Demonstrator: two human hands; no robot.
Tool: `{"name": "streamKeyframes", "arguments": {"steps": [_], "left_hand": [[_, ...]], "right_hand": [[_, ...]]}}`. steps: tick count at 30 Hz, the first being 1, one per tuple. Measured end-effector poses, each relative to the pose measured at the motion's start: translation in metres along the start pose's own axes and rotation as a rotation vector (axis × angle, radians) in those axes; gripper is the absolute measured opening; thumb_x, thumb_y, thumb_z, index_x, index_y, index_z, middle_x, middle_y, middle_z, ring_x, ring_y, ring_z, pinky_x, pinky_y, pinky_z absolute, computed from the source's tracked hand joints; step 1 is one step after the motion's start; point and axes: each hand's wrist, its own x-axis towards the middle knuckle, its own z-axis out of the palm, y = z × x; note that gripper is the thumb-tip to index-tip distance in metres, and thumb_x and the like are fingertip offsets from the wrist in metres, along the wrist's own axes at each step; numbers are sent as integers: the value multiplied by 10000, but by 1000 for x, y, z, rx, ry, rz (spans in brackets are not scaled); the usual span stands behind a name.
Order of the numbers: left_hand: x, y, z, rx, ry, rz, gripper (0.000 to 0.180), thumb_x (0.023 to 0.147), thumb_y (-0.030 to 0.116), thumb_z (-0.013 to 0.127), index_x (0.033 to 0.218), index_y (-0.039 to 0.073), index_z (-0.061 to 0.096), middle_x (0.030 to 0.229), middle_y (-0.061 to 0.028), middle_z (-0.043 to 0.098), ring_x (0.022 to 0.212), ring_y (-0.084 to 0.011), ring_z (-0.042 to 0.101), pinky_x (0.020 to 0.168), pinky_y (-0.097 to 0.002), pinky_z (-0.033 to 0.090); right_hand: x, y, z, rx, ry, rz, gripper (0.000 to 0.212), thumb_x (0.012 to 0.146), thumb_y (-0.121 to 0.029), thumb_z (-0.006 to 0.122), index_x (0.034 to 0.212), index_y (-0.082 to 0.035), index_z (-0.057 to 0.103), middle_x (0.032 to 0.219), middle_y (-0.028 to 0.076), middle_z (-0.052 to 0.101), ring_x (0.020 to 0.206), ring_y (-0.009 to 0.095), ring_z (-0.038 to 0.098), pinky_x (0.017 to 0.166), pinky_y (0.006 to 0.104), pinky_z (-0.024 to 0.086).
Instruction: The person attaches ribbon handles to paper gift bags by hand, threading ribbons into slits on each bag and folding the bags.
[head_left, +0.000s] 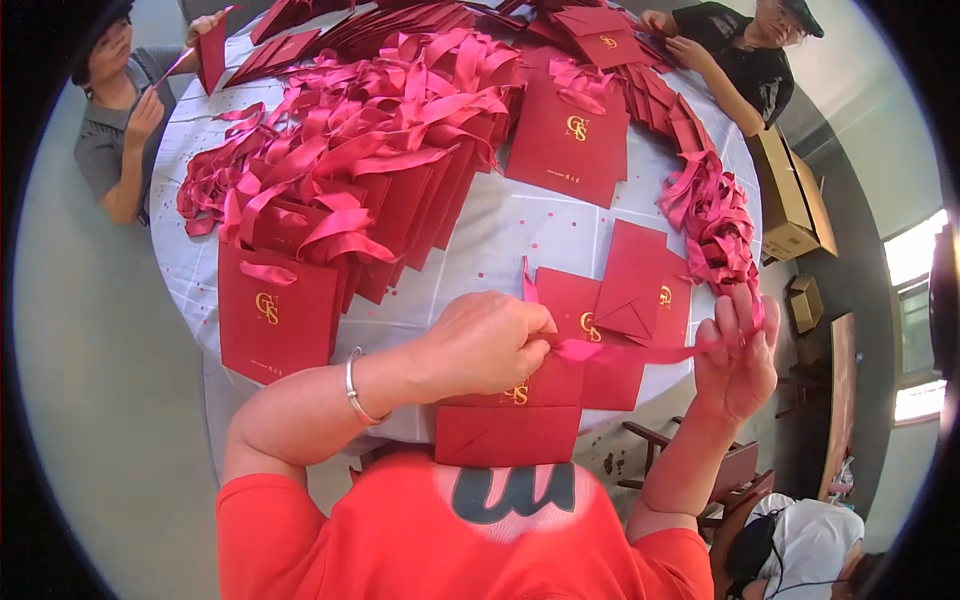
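A pink-red ribbon point(650, 354) stretches taut between my two hands above the near edge of the table. My left hand point(487, 345), with a silver bangle on its wrist, is closed in a pinch on the ribbon's left part, over a red paper bag point(508, 437) lying near my chest. Its fingertips hide the ribbon's end and the bag's upper edge. Raised at the right, my right hand point(738, 350) pinches the other part of the ribbon, with fingers bent. More flat red paper bags point(632, 280) with gold lettering lie overlapping just beyond my hands.
Red bags with ribbon handles point(385, 185) stand in a big row at left. A ribbon bundle point(712, 215) hangs along the table's right edge. Two people work across the white-covered table point(530, 225); another person point(800, 545) is at lower right. A cardboard box point(785, 195) stands beyond.
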Motion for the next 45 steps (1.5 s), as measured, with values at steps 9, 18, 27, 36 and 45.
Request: {"name": "streamKeyframes", "arguments": {"steps": [9, 18, 27, 36, 45], "left_hand": [[2, -8, 4, -31, 36, 53, 227, 872, 167, 620, 1052, 45, 684, 809, -164, 695, 773, -339, 676, 696, -406, 522], [4, -14, -7, -360, -37, 123, 258, 834, 54, 661, 1086, 0, 662, 931, -90, 699, 882, -146, 655, 802, -298, 525], [7, -8, -10, -369, -66, -62, 118, 872, 114, 688, 889, -3, 687, 762, -22, 669, 702, -56, 553, 620, -258, 468], [7, -10, -10, -425, -31, -39, 134, 912, 123, 642, 877, -4, 671, 709, 18, 614, 679, -30, 511, 586, -236, 431], [12, -20, -13, -471, -62, -63, 168, 929, 25, 524, 1076, -22, 592, 932, -67, 688, 850, -97, 605, 737, -270, 494]], "right_hand": [[2, -11, 39, -479, -399, -168, 240, 689, 35, 808, 778, -30, 594, 700, 61, 604, 532, 148, 534, 467, 265, 398], [4, 51, 13, -959, -313, 344, 184, 767, 105, 719, 900, -4, 654, 895, 57, 662, 848, 146, 630, 755, 275, 494], [2, 61, 10, -965, -331, 454, 200, 763, 48, 759, 926, -9, 658, 876, 44, 654, 803, 116, 623, 653, 252, 502], [-7, 80, 35, -1301, -296, -61, 227, 708, -29, 828, 891, -33, 693, 787, 81, 668, 693, 196, 640, 601, 302, 503], [-7, 79, 28, -1322, -283, 7, 178, 722, 47, 764, 871, -11, 686, 866, 94, 651, 827, 240, 642, 699, 328, 518]]}}
